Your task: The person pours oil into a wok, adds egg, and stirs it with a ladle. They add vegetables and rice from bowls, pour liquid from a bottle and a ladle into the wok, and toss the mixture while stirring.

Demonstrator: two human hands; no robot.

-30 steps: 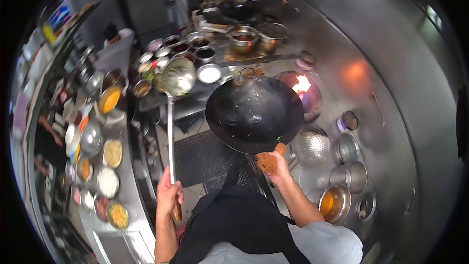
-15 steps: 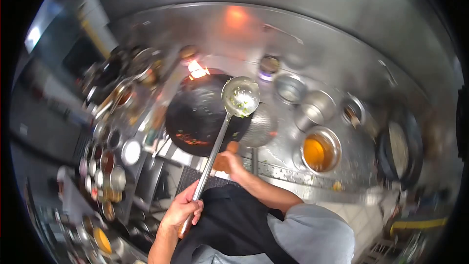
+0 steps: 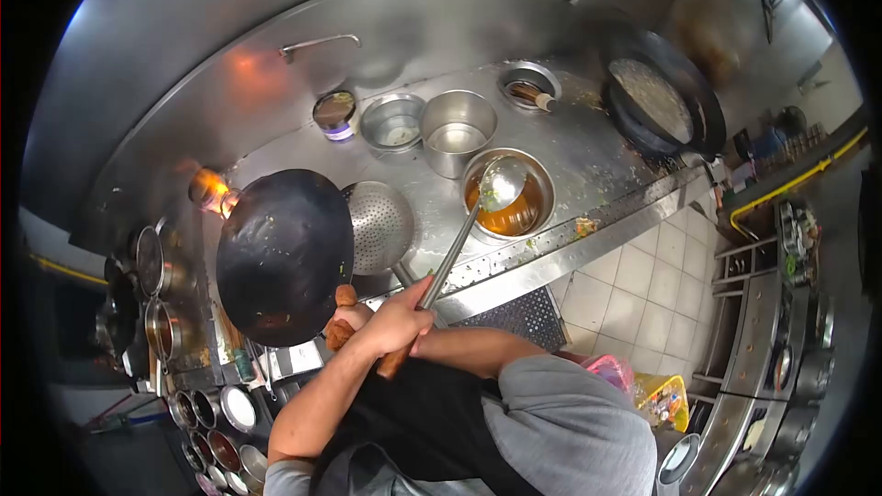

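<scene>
A long-handled steel ladle (image 3: 452, 257) slants across the view, my left hand (image 3: 397, 323) closed round its shaft above the wooden end. Green bits cling to its bowl, which overlaps the mouth of a steel pot (image 3: 551, 207) of orange-brown liquid. Under the left wrist passes my right forearm. My right hand (image 3: 356, 315), partly covered, is closed on the brown-wrapped handle (image 3: 345, 296) of a black wok (image 3: 285, 257). Dark and glossy inside, the wok holds a few small scraps. Flame (image 3: 219, 197) shows at its far left rim.
A perforated strainer (image 3: 379, 228) lies right of the wok. Behind stand a jar (image 3: 335, 116), a steel bowl (image 3: 392, 124), a tall pot (image 3: 457, 133) and a pan with a brush (image 3: 530, 84). A large black wok (image 3: 707, 119) sits far right; seasoning containers (image 3: 239, 409) at lower left.
The ladle has swung right, from over the wok to the pot of orange-brown liquid. My left arm now crosses over my right. The view has turned to the right.
</scene>
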